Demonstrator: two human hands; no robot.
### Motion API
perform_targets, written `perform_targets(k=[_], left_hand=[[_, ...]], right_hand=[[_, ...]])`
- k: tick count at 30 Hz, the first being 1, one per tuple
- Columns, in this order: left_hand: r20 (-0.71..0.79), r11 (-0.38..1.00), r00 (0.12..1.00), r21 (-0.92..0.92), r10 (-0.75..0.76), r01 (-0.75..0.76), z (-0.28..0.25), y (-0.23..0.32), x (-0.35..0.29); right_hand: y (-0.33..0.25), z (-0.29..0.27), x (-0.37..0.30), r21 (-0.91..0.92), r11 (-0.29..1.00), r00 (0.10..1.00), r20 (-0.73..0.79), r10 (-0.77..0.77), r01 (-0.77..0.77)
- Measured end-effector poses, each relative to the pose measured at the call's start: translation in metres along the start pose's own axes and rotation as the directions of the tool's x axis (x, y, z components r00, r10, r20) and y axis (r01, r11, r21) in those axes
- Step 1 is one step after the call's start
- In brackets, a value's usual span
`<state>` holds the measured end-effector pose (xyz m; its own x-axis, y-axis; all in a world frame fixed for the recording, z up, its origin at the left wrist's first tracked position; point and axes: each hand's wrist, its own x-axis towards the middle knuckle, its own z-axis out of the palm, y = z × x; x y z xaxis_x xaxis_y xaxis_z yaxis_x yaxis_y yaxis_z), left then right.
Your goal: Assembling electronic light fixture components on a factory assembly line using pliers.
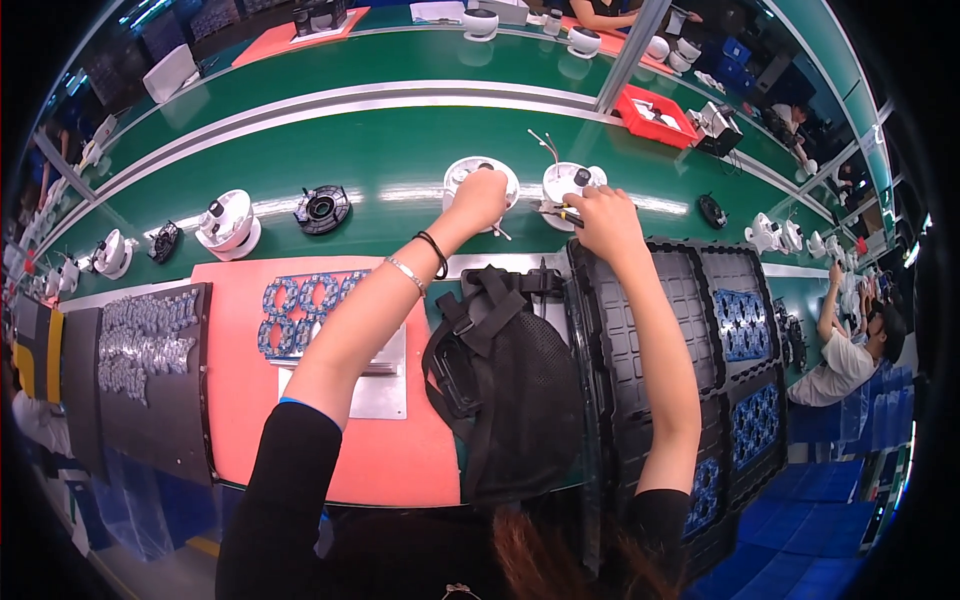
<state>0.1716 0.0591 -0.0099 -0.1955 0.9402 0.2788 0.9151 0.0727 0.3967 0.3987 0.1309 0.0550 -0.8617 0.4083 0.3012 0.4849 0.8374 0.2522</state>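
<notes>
Ahead of me on the green bench, two round white housings stand side by side. My left hand (482, 197) is closed at the left housing (461, 172), its fingertips down inside the bowl; what they pinch is hidden. A wire end pokes out below that hand. My right hand (607, 220) is closed around a small tool with yellow-and-black handles (566, 213), perhaps pliers, at the near rim of the right housing (562, 178). Thin red and dark wires (546, 146) stick up behind this second housing.
A pink mat (240, 400) carries blue ring-shaped circuit boards (285, 295). Between my arms lies a black bag (525, 400). Black trays (650, 330) with more boards sit right. Another white housing (228, 220) and a black ring part (323, 209) stand left; a red bin (655, 115) is beyond.
</notes>
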Motion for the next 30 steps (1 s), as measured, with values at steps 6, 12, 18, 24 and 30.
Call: perform_targets(k=[6, 12, 18, 24, 30], left_hand=[[-0.062, 1.000, 0.998, -0.006, -0.020, 0.020, 0.013, 0.014, 0.007], [-0.154, 0.999, 0.987, -0.015, -0.041, 0.039, 0.018, 0.033, 0.008], [-0.202, 0.994, 0.979, -0.096, 0.022, -0.043, 0.025, 0.032, 0.010], [-0.166, 0.970, 0.986, -0.234, 0.024, -0.064, 0.005, 0.031, 0.014], [-0.147, 0.955, 0.986, -0.276, 0.073, -0.112, -0.003, 0.034, 0.017]], right_hand=[[0.004, -0.003, 0.000, 0.031, 0.999, 1.000, 0.011, 0.013, -0.013], [0.006, -0.005, 0.001, 0.002, 0.999, 0.999, 0.016, 0.038, -0.038], [0.013, 0.001, 0.001, 0.013, 0.999, 1.000, 0.007, 0.029, -0.029], [0.021, 0.010, 0.001, 0.047, 0.997, 0.996, 0.062, 0.063, -0.066], [0.024, 0.012, 0.007, 0.107, 0.990, 0.976, 0.206, 0.072, -0.096]])
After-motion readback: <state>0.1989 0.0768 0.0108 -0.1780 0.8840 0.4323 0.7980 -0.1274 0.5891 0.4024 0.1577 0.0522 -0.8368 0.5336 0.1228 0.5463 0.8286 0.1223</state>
